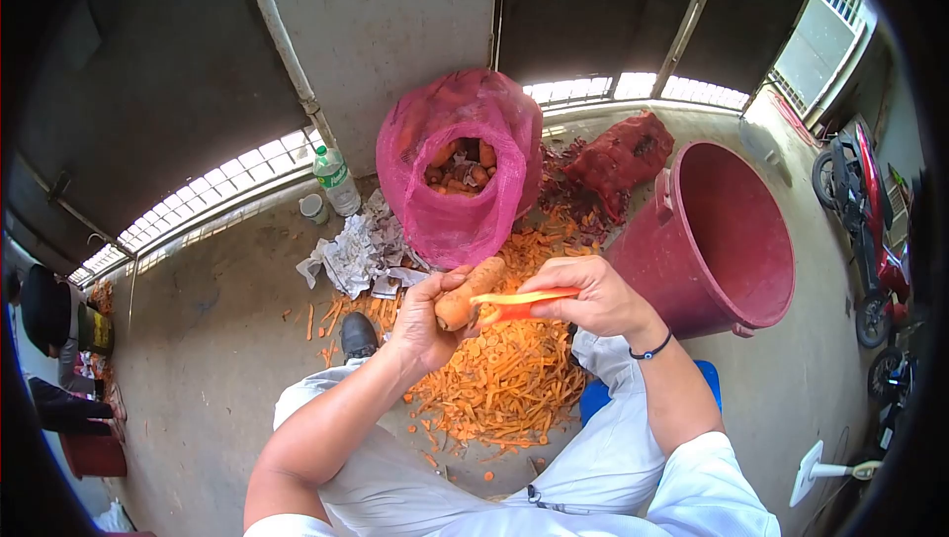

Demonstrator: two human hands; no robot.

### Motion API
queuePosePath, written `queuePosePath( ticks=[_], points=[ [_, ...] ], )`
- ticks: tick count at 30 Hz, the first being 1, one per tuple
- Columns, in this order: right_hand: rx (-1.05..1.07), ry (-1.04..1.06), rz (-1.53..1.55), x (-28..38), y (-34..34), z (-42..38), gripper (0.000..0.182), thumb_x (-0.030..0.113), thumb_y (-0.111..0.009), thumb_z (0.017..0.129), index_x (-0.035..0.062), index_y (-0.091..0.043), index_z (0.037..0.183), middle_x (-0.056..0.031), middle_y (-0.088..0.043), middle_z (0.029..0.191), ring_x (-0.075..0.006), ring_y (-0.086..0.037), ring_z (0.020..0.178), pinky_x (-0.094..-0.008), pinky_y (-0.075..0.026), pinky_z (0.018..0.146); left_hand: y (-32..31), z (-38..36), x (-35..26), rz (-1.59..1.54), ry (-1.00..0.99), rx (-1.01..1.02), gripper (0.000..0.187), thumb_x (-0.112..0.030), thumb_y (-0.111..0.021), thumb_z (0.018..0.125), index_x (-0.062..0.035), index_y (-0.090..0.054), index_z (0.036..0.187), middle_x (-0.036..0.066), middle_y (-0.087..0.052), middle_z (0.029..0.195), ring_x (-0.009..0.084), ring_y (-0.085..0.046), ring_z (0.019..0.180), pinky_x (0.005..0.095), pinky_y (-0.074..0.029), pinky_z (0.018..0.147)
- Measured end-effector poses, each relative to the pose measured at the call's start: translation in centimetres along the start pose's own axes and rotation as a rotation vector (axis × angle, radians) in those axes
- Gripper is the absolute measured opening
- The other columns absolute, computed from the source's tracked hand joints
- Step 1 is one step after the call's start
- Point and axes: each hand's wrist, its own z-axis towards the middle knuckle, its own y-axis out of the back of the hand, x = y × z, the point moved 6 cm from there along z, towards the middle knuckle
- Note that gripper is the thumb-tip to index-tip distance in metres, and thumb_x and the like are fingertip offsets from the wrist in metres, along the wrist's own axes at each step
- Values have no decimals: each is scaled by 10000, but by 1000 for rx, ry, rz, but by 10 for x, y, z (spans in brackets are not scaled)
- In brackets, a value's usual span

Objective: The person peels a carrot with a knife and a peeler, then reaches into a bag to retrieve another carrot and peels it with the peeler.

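My left hand [427, 324] is wrapped round a carrot [470, 292], which points up and to the right. In my right hand [593, 292] is an orange-red peeler [524, 304], its head close against the carrot's side; whether it touches cannot be made out. Between my legs lies a heap of carrot peelings [504, 374] with some round carrot slices among them. Just beyond my hands stands a pink mesh sack [465, 225], open at the top, with carrots inside.
A large dark red bin [643, 255] leans at the right, beside a red mesh sack [623, 156]. Crumpled paper [356, 255], a cup [313, 207] and a green-labelled bottle [337, 181] are at the left. Motorcycles [862, 221] stand far right; a person [74, 379] is far left.
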Motion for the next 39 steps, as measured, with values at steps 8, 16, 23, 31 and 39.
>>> queuePosePath(
  ticks=[8, 16, 23, 31, 39],
  points=[
    [-161, -93, 92, -5, -9, -2, 183, 5, -795, 898, -10, -748, 1075, -20, -728, 908, -64, -654, 774, -222, -524, 679, 10, 6, 0, 169, 32, -33, 373, -473, -639, 982, -169, -601, 1194, 7, -673, 937, 147, -632, 791, 351, -534, 614],
    [-242, 250, -325, 11, -15, -1, 171, 17, -783, 917, -24, -717, 1070, -52, -740, 906, -86, -686, 783, -248, -554, 685, 3, -9, 6, 257, -8, -186, 291, -432, -602, 1030, -157, -607, 1126, 7, -672, 878, 146, -626, 688, 308, -385, 472],
    [-188, 121, -68, 11, -8, -2, 190, 13, -784, 911, -35, -710, 1080, -59, -741, 923, -91, -688, 837, -253, -567, 730, -16, -24, 7, 208, 45, 54, 262, -381, -624, 1038, -127, -638, 1105, 16, -672, 862, 134, -616, 646, 301, -361, 453],
    [-384, -112, -504, -37, 80, -5, 133, -2, -718, 931, -12, -717, 1064, -43, -740, 949, -91, -672, 851, -271, -555, 753, -10, -39, 13, 107, 151, 228, 330, -393, -619, 1035, -76, -632, 1128, 71, -632, 816, 180, -541, 558, 292, -321, 444],
    [-499, 2, 53, -47, 42, -2, 174, 64, -752, 938, -10, -686, 1080, -69, -752, 945, -103, -710, 866, -268, -577, 766, 23, -12, 8, 153, 105, 20, 361, -399, -439, 1078, -121, -588, 1252, 84, -675, 922, 186, -579, 667, 341, -415, 558]
  ],
)
